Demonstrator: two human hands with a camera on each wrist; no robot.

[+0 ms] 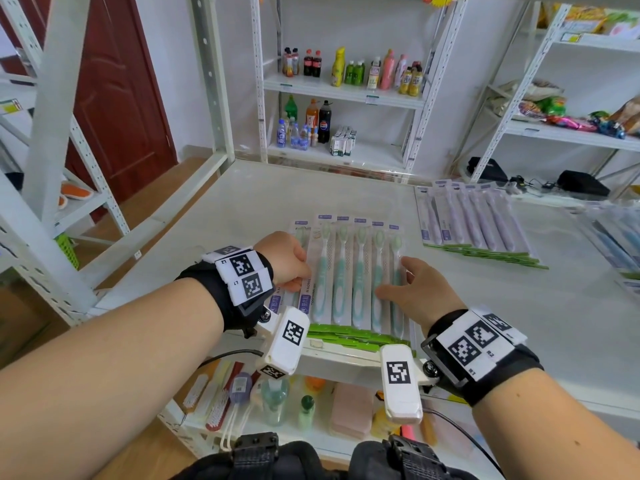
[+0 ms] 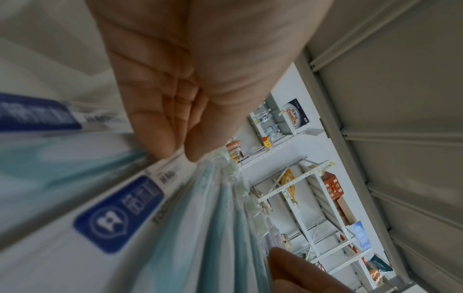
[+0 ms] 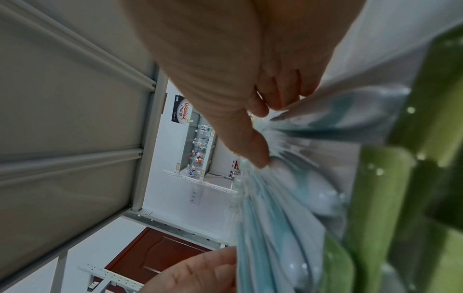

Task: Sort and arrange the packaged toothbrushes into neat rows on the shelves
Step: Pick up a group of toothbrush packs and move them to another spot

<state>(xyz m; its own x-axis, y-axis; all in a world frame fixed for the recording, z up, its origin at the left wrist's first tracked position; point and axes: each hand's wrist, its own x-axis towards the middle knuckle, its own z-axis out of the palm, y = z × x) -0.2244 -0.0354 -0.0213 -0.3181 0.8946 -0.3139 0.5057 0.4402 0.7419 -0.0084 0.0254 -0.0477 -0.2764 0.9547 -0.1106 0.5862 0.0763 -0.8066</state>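
A row of teal toothbrush packs lies side by side on the white shelf, their green card ends towards me. My left hand is at the row's left edge. Its curled fingers and thumb pinch a white pack with a blue logo. My right hand lies on the row's right side, thumb pressing on the packs and spread fingers against the outermost pack. A row of purple packs lies further right, and blue packs at the far right edge.
Behind stands a rack of drink bottles, with snack bags on shelves to the right. A lower shelf under my wrists holds brushes and bottles. A steel upright rises at the back left. Black devices sit at the back right.
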